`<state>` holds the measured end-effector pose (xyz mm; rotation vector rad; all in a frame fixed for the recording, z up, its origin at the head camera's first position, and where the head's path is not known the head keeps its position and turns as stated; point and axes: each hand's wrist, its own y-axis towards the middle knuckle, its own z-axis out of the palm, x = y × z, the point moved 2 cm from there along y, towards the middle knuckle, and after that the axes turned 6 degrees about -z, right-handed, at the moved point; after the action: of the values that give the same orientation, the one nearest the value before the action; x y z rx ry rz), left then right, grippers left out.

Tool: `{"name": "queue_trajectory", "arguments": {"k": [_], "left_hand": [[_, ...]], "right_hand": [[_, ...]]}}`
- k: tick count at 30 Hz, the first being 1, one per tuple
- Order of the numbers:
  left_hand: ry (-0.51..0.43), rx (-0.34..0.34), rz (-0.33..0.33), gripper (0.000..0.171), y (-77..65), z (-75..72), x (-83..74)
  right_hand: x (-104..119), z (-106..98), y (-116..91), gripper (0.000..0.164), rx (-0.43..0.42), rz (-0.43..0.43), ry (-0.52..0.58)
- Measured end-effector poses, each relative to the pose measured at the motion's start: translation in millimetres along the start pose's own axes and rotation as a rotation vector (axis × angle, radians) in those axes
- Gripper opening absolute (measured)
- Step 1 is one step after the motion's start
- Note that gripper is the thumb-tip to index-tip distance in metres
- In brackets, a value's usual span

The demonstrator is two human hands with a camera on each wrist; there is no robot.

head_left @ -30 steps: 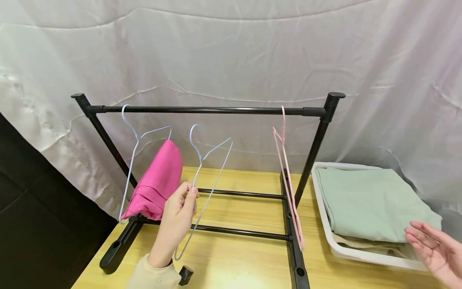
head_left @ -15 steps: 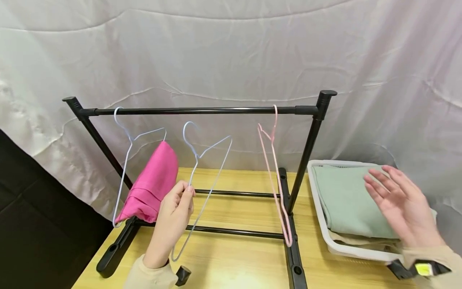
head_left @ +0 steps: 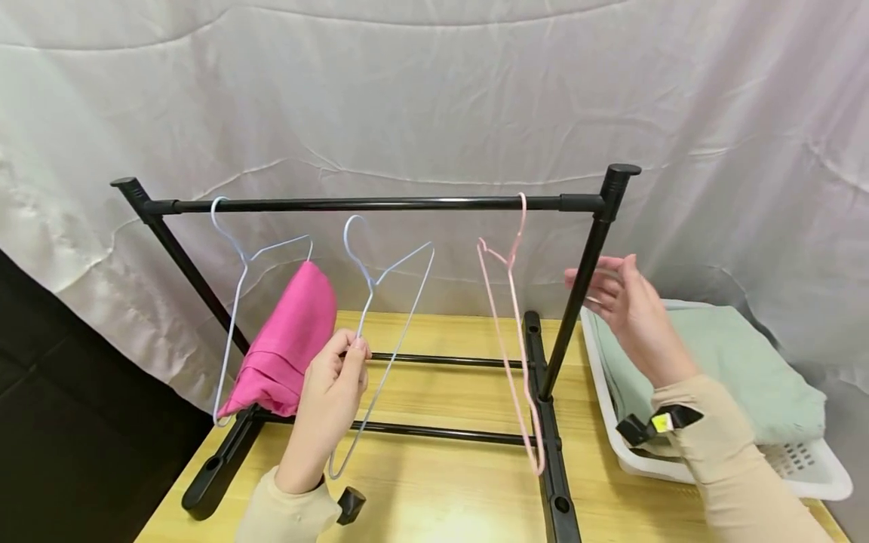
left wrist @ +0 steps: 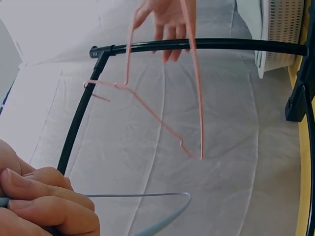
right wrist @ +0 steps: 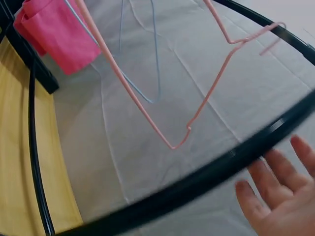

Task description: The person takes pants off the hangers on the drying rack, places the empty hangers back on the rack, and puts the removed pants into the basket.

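My left hand (head_left: 334,385) pinches the lower side of a light blue hanger (head_left: 370,284), which stands tilted just below the bar of the black rack (head_left: 380,204), its hook apart from the bar. Beside the rack's right post (head_left: 577,290) is my right hand (head_left: 634,320), fingers fairly straight and partly hidden behind the post; nothing is in it. A pink hanger (head_left: 516,302) hangs on the bar close by. In the right wrist view, the right hand's spread fingers (right wrist: 280,172) lie next to the black post, and whether they touch it I cannot tell.
Another light blue hanger (head_left: 239,290) hangs at the bar's left end, bearing a folded bright pink cloth (head_left: 292,332). On the table's right stands a white basket (head_left: 831,475) with folded pale green cloth (head_left: 753,369). A grey-white curtain (head_left: 421,98) hangs behind.
My right hand has moved left from beside and over the basket to the rack's right post. The pink hanger has turned slightly. My left hand keeps the blue hanger, raised a little.
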<state>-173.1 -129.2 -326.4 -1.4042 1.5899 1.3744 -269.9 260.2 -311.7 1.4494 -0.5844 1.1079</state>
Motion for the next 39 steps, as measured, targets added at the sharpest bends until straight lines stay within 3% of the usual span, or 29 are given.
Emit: {"name": "queue_trajectory", "arguments": {"k": [6, 14, 26, 39], "left_hand": [[0.080, -0.010, 0.028, 0.028, 4.4, 5.3, -6.9], [0.102, -0.044, 0.070, 0.027, 10.9, 5.4, -17.1], [0.106, -0.055, 0.122, 0.026, 8.5, 9.5, -31.0], [0.174, -0.071, 0.151, 0.024, 32.2, 19.1, -44.2]], "right_hand": [[-13, 15, 11, 0.059, -0.035, 0.034, -0.014], [-26, 27, 26, 0.055, -0.018, 0.003, 0.103], [-33, 28, 24, 0.056, -0.065, -0.005, 0.052], [-36, 28, 24, 0.055, -0.095, -0.024, 0.059]]}}
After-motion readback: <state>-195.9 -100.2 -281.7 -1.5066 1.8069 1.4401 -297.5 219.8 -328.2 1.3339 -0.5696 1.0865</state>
